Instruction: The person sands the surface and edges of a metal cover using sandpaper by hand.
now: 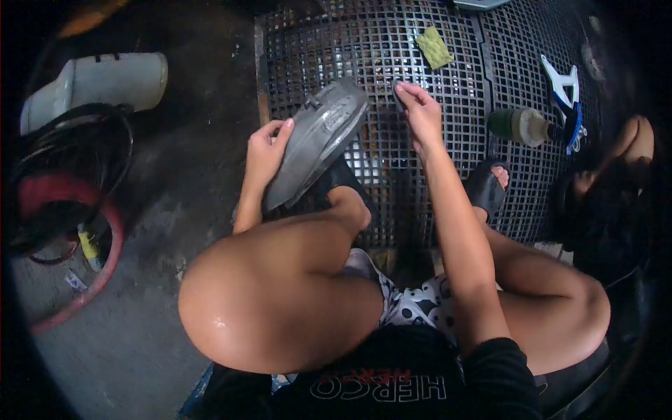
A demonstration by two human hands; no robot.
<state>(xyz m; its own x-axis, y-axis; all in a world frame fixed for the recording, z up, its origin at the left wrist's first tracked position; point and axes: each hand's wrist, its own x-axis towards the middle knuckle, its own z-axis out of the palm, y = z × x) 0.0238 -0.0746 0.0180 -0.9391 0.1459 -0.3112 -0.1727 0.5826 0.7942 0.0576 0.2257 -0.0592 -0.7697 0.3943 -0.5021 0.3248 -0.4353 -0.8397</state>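
A long, curved grey panel (pixel 318 140), shaped like a motorcycle fender, is tilted over the grate, its surface wet-looking with moulded ridges. My left hand (pixel 266 154) grips its left edge, thumb on top. To the right of the panel, apart from it, my right hand (pixel 422 115) is closed in a pinch above the grate. A thin dark sliver shows at those fingertips, too small to name. Beyond the right hand lies a yellow-green sponge (pixel 435 48) on the grate.
A black grid grate (pixel 378 42) covers the floor ahead. On it at right are a green bottle (pixel 521 127) and a blue-and-white brush-like tool (pixel 565 98). A white container (pixel 115 80), black cables and a red hose (pixel 115 234) lie left. Another person's limb (pixel 633 140) shows far right.
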